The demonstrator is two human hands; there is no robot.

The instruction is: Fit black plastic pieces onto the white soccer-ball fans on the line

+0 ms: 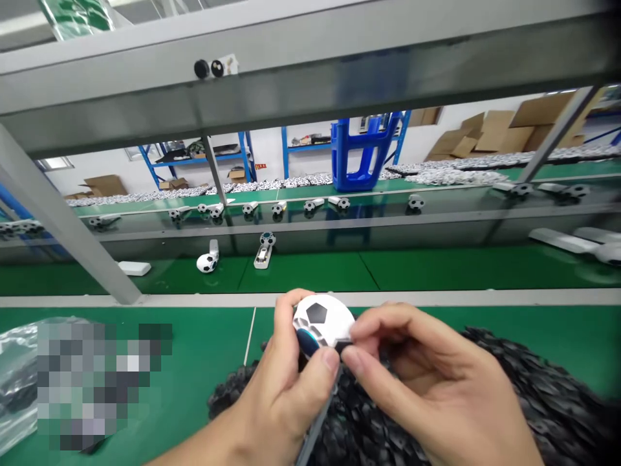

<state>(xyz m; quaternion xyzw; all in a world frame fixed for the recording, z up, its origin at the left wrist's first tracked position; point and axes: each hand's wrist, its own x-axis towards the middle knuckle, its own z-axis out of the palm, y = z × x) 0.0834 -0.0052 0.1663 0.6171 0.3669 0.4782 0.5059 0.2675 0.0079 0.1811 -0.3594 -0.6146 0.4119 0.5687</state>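
My left hand is wrapped round a white soccer-ball-shaped device, holding it up over the green table. Black pentagons mark its shell, and a dark blue round part faces the lower left. A grey handle-like strip runs down below it, partly covered by my hand. At the ball's right edge, thumb and forefinger of my right hand pinch a small black piece against the shell; fingertips partly hide it. Beneath both hands spreads a heap of thin black pieces.
Beyond the table's pale edge, a green conveyor belt carries an opened ball device, another ball device and a white cover. A grey metal frame spans overhead. A blue stool stands behind. A clear plastic bag lies left.
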